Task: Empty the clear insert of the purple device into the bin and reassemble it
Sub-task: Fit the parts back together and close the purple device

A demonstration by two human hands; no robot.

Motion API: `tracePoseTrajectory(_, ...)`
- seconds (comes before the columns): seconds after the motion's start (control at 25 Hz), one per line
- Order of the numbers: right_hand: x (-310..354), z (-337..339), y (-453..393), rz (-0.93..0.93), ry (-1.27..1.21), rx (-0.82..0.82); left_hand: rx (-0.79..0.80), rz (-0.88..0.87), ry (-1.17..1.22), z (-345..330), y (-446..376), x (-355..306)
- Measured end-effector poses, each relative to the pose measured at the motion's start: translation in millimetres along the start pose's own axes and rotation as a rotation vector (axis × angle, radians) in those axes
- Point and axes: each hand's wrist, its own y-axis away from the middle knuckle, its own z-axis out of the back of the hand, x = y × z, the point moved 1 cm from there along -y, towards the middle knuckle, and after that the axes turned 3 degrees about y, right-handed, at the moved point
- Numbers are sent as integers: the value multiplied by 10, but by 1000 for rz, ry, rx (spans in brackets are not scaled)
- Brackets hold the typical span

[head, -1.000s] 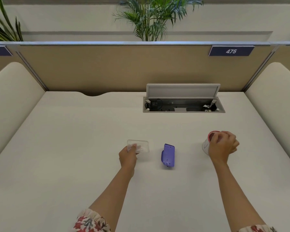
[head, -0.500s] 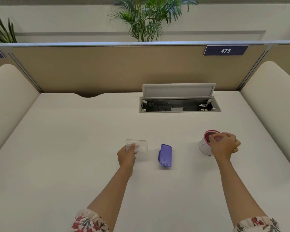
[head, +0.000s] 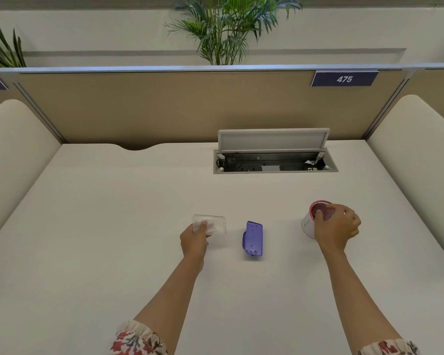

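The clear insert (head: 210, 224) is gripped at its near corner by the left hand (head: 194, 239), just left of the purple device (head: 253, 240) lying on the tabletop (head: 113, 226). The small bin (head: 312, 221), well right, is clasped at its rim by the right hand (head: 336, 228).

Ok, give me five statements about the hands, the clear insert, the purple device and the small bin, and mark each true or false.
1. The left hand holds the clear rectangular plastic insert. True.
2. The flat purple plastic device is in the right hand. False: it lies on the white desk between the two hands, touched by neither.
3. The right hand grips the small white bin with a red rim. True.
4. The insert is already over the bin. False: it is far to the bin's left, beyond the device.
5. The grey hatch at the desk's back stands open. True.
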Motion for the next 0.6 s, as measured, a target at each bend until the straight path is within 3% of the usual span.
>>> tracePoseTrajectory(0.12,222,-44,269,245,-57,-67,26,3,24,5,10,16)
tracePoseTrajectory(0.2,371,-162,507,386,-123,62,34,26,62,14,25,40)
tracePoseTrajectory(0.36,548,-495,1027,205,-66,573,19,156,262,30,40,78)
tracePoseTrajectory(0.44,589,-611,1218,155,47,651,5,197,346,35,48,71)
tracePoseTrajectory(0.6,644,-691,1346,138,160,638,29,221,453,73,66,32)
